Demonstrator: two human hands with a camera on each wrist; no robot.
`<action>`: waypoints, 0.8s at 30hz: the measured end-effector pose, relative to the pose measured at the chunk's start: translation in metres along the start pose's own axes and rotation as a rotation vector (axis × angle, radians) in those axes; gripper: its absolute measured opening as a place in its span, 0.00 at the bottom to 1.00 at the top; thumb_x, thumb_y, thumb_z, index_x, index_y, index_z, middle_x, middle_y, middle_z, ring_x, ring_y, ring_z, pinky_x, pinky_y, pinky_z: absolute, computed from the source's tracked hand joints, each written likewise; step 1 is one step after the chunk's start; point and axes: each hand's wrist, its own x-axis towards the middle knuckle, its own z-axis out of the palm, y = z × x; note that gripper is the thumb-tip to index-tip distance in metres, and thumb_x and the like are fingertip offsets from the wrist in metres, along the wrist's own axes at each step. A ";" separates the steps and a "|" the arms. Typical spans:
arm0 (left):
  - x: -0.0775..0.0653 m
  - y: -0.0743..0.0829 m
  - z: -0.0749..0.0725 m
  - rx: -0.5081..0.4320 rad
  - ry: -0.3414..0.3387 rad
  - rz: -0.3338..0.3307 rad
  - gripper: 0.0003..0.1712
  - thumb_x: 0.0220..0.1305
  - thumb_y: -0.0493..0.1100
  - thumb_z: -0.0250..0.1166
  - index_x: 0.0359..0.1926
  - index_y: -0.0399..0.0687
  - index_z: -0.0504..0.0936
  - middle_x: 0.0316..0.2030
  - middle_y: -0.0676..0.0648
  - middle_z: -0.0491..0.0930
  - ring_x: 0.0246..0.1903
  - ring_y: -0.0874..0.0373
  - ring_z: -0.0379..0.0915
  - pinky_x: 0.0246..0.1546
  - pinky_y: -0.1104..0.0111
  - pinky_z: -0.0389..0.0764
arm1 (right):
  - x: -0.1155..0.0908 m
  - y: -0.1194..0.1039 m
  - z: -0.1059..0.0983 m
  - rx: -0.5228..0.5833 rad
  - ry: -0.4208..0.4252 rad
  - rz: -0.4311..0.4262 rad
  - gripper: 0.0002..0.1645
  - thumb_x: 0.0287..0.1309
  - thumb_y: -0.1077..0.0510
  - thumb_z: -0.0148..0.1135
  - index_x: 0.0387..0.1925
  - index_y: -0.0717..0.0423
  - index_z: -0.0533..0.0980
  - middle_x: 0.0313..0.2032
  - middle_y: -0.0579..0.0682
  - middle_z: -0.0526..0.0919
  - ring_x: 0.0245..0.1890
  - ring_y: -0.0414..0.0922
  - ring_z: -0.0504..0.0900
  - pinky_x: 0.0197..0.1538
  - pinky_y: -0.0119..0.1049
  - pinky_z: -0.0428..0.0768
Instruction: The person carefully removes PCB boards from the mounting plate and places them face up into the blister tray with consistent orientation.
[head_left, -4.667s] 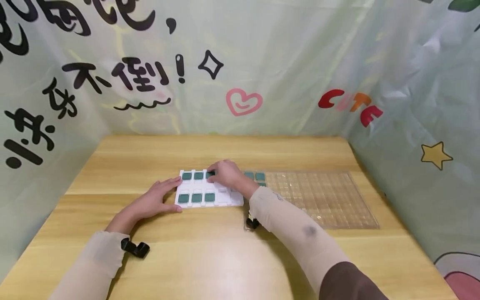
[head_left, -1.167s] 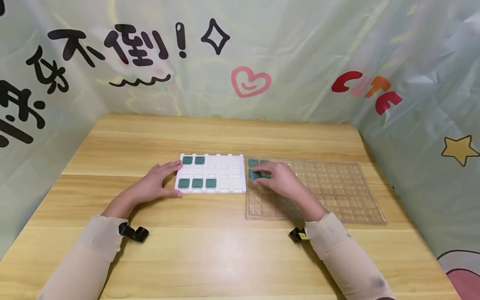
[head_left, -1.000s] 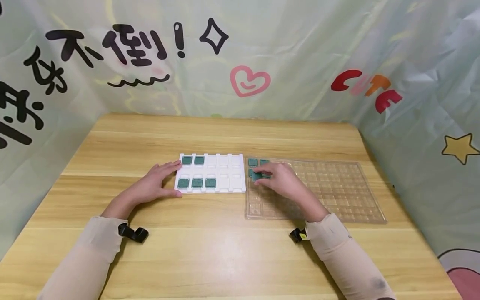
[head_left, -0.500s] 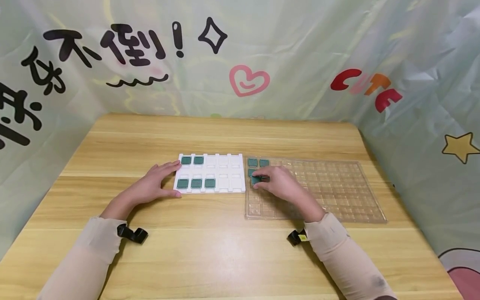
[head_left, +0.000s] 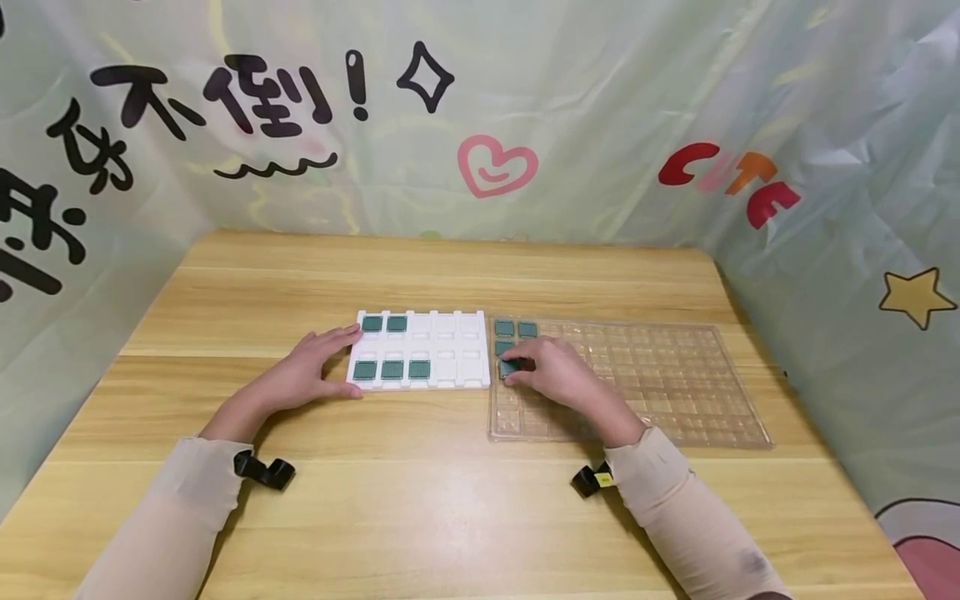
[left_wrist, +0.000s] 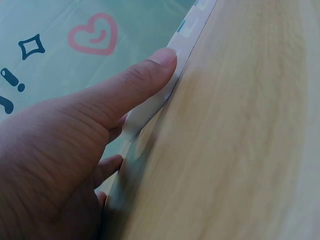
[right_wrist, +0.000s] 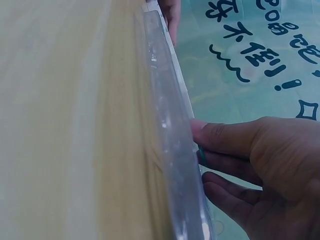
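A white slotted tray [head_left: 382, 346] lies in the middle of the table in the head view, with green square chips [head_left: 392, 369] in its left slots: two at the back, three in front. My left hand [head_left: 300, 379] holds its left end, the thumb along the front edge. Beside it on the right lies a clear plastic tray [head_left: 660, 375]. My right hand [head_left: 558, 371] is over its left part, thumb and finger pinching a green square chip [head_left: 508, 368]. Only that chip's thin green edge shows in the right wrist view. More chips [head_left: 504, 327] sit at the clear tray's back left.
The wooden table [head_left: 420, 500] is bounded by a printed cloth [head_left: 585, 108] at the back and sides. A black wrist camera [head_left: 266, 471] hangs at the left cuff, another wrist camera [head_left: 588, 481] at the right cuff.
My right hand has moved from the white tray to the clear tray. The white tray's third back chip is gone. Lately the pinched chip has shifted towards the front. My left hand stays put.
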 end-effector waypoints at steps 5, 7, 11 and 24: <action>0.000 0.000 0.001 0.005 0.002 0.002 0.61 0.49 0.69 0.70 0.76 0.45 0.55 0.75 0.42 0.50 0.73 0.40 0.42 0.71 0.46 0.34 | -0.001 0.000 0.000 -0.015 0.002 -0.011 0.21 0.55 0.50 0.72 0.50 0.49 0.84 0.50 0.49 0.84 0.51 0.49 0.80 0.52 0.47 0.79; 0.000 0.000 0.001 0.006 0.007 0.004 0.61 0.50 0.69 0.70 0.76 0.45 0.55 0.75 0.42 0.50 0.73 0.40 0.42 0.71 0.45 0.34 | -0.001 -0.001 0.000 -0.023 0.000 -0.020 0.21 0.55 0.50 0.72 0.51 0.50 0.84 0.50 0.50 0.84 0.52 0.50 0.80 0.54 0.48 0.78; 0.000 0.000 0.000 0.006 0.010 0.010 0.60 0.50 0.68 0.70 0.76 0.45 0.55 0.75 0.42 0.50 0.73 0.39 0.42 0.71 0.45 0.35 | 0.000 -0.003 -0.002 -0.040 -0.002 -0.032 0.22 0.55 0.50 0.72 0.51 0.51 0.83 0.51 0.50 0.84 0.54 0.51 0.79 0.57 0.49 0.76; -0.001 -0.001 0.000 0.006 0.004 0.007 0.61 0.49 0.69 0.70 0.76 0.45 0.55 0.75 0.41 0.50 0.73 0.39 0.42 0.71 0.45 0.35 | 0.000 -0.005 0.003 -0.054 0.024 -0.074 0.21 0.56 0.50 0.72 0.50 0.51 0.84 0.50 0.49 0.84 0.54 0.51 0.79 0.58 0.48 0.77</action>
